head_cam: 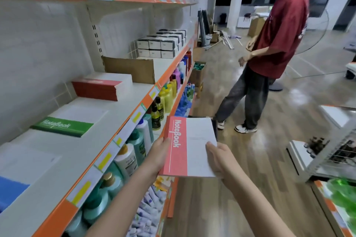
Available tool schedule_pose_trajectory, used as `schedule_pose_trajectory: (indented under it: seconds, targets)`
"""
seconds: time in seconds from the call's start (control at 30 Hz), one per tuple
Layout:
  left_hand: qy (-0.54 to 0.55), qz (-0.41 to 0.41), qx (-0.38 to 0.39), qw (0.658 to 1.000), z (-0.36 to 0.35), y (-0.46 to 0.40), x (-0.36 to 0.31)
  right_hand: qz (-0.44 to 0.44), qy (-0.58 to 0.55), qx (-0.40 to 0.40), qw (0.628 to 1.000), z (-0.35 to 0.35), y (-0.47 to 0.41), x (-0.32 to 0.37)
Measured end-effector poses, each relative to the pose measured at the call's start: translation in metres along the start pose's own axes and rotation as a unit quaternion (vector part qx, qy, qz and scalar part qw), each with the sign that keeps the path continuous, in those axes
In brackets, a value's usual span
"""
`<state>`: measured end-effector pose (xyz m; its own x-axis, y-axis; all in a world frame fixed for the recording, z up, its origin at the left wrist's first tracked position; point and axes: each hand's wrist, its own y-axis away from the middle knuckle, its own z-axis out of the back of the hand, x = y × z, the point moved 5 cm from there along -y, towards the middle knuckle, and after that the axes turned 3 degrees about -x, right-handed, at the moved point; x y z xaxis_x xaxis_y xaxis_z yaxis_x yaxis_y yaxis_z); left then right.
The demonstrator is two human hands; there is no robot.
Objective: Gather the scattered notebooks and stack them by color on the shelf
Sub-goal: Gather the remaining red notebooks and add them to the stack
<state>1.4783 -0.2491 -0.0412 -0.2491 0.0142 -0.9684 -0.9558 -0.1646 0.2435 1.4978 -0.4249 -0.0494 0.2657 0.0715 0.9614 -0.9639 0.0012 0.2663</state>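
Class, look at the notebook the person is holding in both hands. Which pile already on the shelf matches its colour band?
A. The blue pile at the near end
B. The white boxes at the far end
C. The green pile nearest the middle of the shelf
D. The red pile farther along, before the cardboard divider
D: the held notebook, gripped by the left hand and right hand, has a red-pink band, matching the red pile on the shelf.

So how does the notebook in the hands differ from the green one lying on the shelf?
The held notebook has a red band; the green notebook has a green one. The held notebook is off the shelf, gripped by the left hand and right hand; the green notebook lies flat, untouched. Both have white covers with "NoteBook" printed on the band.
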Motion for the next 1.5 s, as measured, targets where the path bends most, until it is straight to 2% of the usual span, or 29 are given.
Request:
schedule_pose_trajectory:
  seconds: [0.2, 0.47, 0.77, 1.0, 1.17, 1.33, 1.5]
  targets:
    - [0.014, -0.003, -0.054, 0.998, 0.001, -0.072, -0.018, 0.006, 0.027, 0.027, 0.999, -0.013, -0.081, 0.029]
    - [0.04, -0.037, -0.154, 0.987, 0.044, -0.158, -0.067, 0.024, 0.069, 0.11, 0.991, -0.07, -0.19, 0.089]
    - [0.093, -0.055, -0.289, 0.951, 0.116, -0.186, -0.115, 0.072, 0.075, 0.216, 0.971, -0.167, -0.25, 0.158]
    - [0.119, -0.018, -0.406, 0.906, 0.166, -0.174, -0.112, 0.091, 0.12, 0.355, 0.923, -0.244, -0.266, 0.181]
    - [0.129, -0.009, -0.459, 0.879, 0.183, -0.183, -0.115, 0.108, 0.134, 0.445, 0.879, -0.284, -0.288, 0.193]
    - [0.129, -0.007, -0.528, 0.839, 0.196, -0.201, -0.124, 0.15, 0.169, 0.49, 0.842, -0.319, -0.317, 0.211]
    - [0.054, 0.009, -0.596, 0.801, 0.209, -0.216, -0.13, 0.246, 0.216, 0.482, 0.813, -0.35, -0.338, 0.223]
